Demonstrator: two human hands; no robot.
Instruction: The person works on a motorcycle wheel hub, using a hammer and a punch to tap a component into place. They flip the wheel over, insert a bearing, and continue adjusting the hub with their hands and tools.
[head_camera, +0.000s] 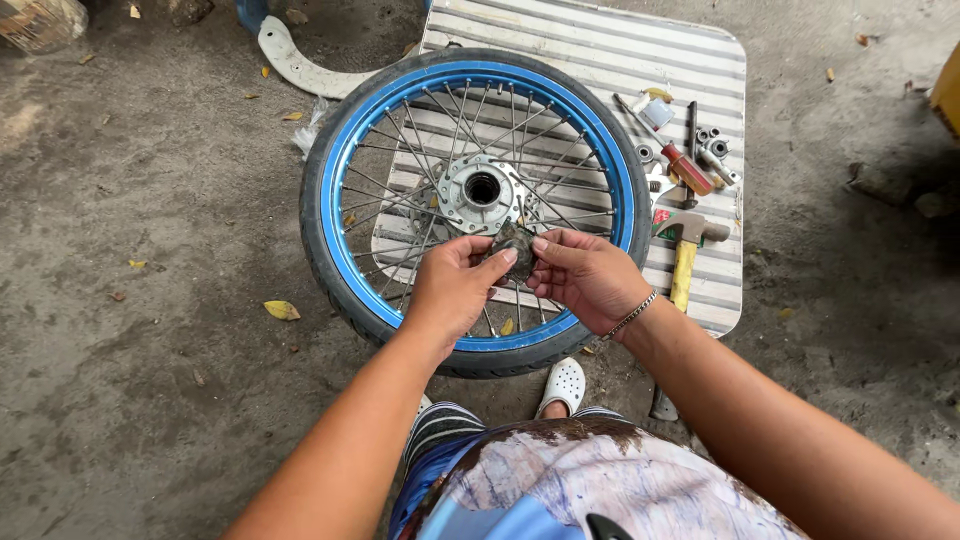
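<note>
While you are looking down over your knees, both of your hands are meeting above the near half of a spoked wheel (352, 190) with a blue rim and black tyre. Your left hand (453, 285) and right hand (585, 275) are pinching a small dark, grimy part (515, 246) between thumbs and fingertips, so both hands are closed on it from opposite sides. The part is too small and dirty to tell its exact shape; it is sitting roughly upright, its longer side running away from you toward the hub (480, 190), just in front of it. The wheel is lying flat, its axle hole facing straight up at you, resting partly on a grey striped board (640, 60) and partly on the concrete floor (150, 300).

To your right on the board, a hammer (686, 250) with a yellow handle is lying with its handle pointing toward you, beside a red-handled screwdriver (672, 150) and some small metal fittings (712, 145). A bracelet (630, 316) is showing on your right wrist, and a white clog (563, 385) is peeking out below the tyre.
</note>
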